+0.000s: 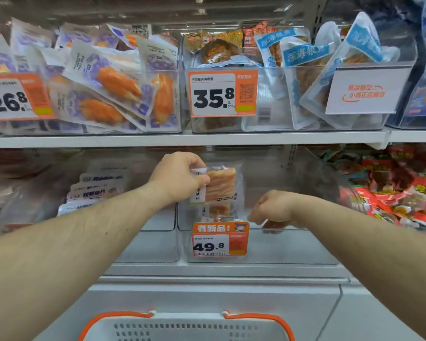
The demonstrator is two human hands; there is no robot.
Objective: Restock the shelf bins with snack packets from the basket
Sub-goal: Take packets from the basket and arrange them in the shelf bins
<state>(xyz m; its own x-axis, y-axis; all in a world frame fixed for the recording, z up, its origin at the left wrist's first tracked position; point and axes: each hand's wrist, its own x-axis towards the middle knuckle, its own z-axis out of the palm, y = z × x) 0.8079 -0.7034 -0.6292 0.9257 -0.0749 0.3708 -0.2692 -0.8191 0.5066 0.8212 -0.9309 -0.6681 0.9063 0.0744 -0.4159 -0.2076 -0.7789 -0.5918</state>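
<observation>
bright even light, soft blur, curved edges

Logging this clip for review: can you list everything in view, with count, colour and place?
clear plastic shelf bins: several, two shelf rows
purple-and-white packets of orange snack: many, upper left bin
blue-and-white fish packets: several, upper middle bin
red snack packets: many, lower right
white fish-slice packets: a few, lower left bin
orange-and-white price tags: three, reading 26.8, 35.8, 49.8
white sign with orange writing: one, upper right bin
white basket with orange rim: one, bottom centre
clear packet of orange dried strips: one, over the 49.8 bin
left hand: pinches that packet
right hand: curled at the bin rim
</observation>
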